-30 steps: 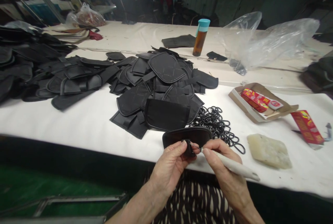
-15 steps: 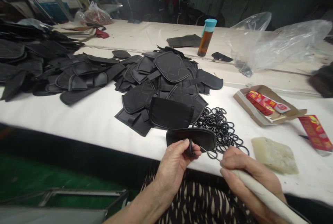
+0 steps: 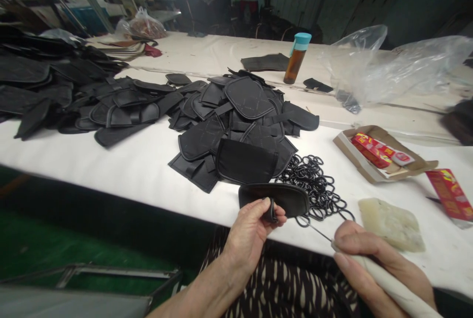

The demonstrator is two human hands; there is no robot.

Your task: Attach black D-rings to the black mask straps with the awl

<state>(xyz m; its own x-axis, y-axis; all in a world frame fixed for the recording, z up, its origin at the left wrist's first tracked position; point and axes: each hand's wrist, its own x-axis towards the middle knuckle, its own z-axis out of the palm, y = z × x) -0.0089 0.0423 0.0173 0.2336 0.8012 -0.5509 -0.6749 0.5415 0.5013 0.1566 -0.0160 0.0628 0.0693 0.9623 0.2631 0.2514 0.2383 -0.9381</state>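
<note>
My left hand (image 3: 251, 229) pinches the folded strap end of a black leather piece (image 3: 288, 197) at the table's front edge. The piece's wide rounded part lies behind my fingers. In my right hand (image 3: 373, 259) is an awl (image 3: 320, 232) with a thick pale handle, its thin metal shaft pointing left toward the piece. The shaft's tip is apart from the strap and lies close to a black ring (image 3: 303, 221). Behind the awl is a heap of black rings (image 3: 314, 185). A pile of similar black pieces (image 3: 247, 160) rises beyond my left hand.
A yellowish wax-like block (image 3: 391, 224) lies right of the rings. Behind it are an open cardboard box (image 3: 360, 165) and a red packet (image 3: 449, 194). Farther back stand a blue-capped bottle (image 3: 295, 61) and clear plastic bags (image 3: 406, 66). More black pieces (image 3: 125, 106) spread left.
My right hand has drawn the awl back to the right and slightly down, so its shaft is away from the strap. My left hand keeps its hold. The view has shifted slightly.
</note>
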